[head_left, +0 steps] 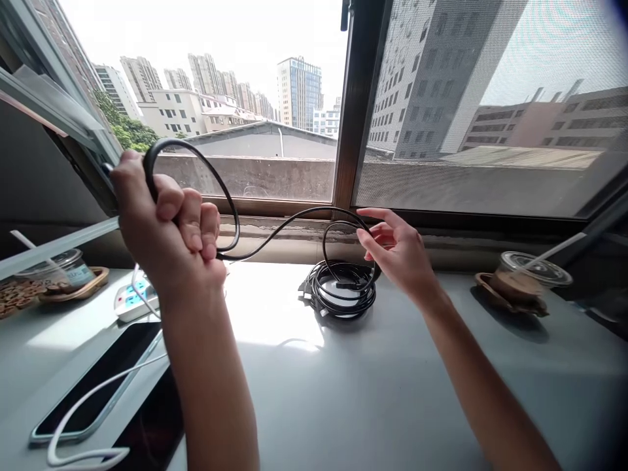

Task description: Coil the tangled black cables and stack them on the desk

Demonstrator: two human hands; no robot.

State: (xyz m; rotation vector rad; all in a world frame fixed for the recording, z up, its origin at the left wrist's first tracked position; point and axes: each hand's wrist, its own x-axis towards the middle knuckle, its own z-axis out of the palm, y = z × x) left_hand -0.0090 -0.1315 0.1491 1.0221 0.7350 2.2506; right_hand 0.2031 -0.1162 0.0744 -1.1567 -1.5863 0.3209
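Note:
My left hand is raised at the left, its fingers wrapped round a black cable. A loop of this cable arcs above and to the right of the fist. From there the cable runs right, past the fingertips of my right hand. The thumb and index finger of that hand are apart, beside the cable; I cannot tell if they touch it. Below, a coil of black cable lies on the table, with plug ends showing at its left side.
Two phones, one light-edged phone and one dark phone, lie at the left with a white cable. Behind them is a power strip. Lidded cups stand on both sides, including the right cup. A window frame rises behind.

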